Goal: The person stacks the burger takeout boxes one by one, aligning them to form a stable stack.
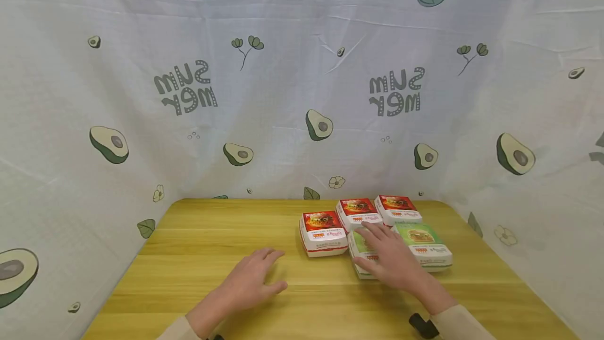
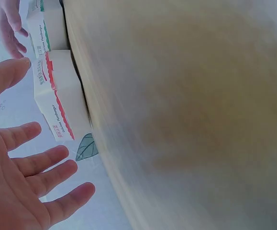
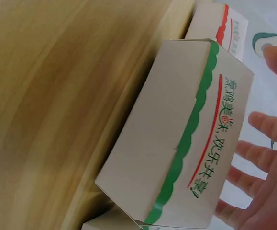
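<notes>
My right hand [image 1: 394,258] is spread over a green-and-white burger box [image 1: 357,245], hiding part of its lid. In the right wrist view, the fingers [image 3: 255,155] extend along the top side of this box [image 3: 176,134], not curled round it. Another green-topped burger box [image 1: 422,245] sits to the right of that hand. My left hand [image 1: 252,279] hovers over the table with its fingers parted and nothing in them. Nearest to it is a red-topped burger box [image 1: 323,232], at its right and farther back.
Two more red-topped burger boxes, one in the middle [image 1: 358,211] and one at the right [image 1: 397,209], stand behind the green ones. The wooden table [image 1: 212,235] ends at a white curtain [image 1: 273,93] printed with avocados and leaves.
</notes>
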Available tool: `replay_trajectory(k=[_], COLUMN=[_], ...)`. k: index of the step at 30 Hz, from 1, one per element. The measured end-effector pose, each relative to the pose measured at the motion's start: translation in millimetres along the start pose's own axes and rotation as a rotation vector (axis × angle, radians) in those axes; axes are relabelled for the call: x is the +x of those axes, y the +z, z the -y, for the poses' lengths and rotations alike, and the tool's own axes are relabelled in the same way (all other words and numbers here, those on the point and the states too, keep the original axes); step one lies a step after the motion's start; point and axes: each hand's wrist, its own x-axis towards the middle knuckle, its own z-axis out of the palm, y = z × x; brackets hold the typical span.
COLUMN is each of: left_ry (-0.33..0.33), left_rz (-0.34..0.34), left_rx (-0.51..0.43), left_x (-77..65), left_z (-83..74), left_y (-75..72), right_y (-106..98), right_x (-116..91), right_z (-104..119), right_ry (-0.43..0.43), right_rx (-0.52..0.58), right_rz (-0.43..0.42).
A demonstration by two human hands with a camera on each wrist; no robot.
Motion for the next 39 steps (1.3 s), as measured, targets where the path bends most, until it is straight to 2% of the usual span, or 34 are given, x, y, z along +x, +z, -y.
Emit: replay_trajectory(k=[15,23,27,33,39], left_ry=[0.012,0.03,0.017,0.036,0.028], left_rz=[-0.002,-0.012,-0.013,-0.025,-0.074], left_rx=[-0.003,-0.012,-0.045,-0.047,-0.088], left_x=[5.0,8.7,19.3,41.1,53.6], left_z=[-3.9,-6.8,-11.6,-23.2,-26.4], left_y=[-0.4,0.1,-1.4,-3.3,-3.6], right_y=[15.5,24.0,24.3,23.5,23.3], right_x=[-0.3,-3.2,-3.9,-8.6,-5.7], right_z=[-7.5,-7.7,-8.4,-9.5,-5.0], right_ry=[-0.011,0.001,0.004,0.015,0.006], right_rx=[-0.091,-0.087,-0.089,-0.092,-0.085], right_rz=[-0.004,-0.019,-0.022,-0.023,-0.01])
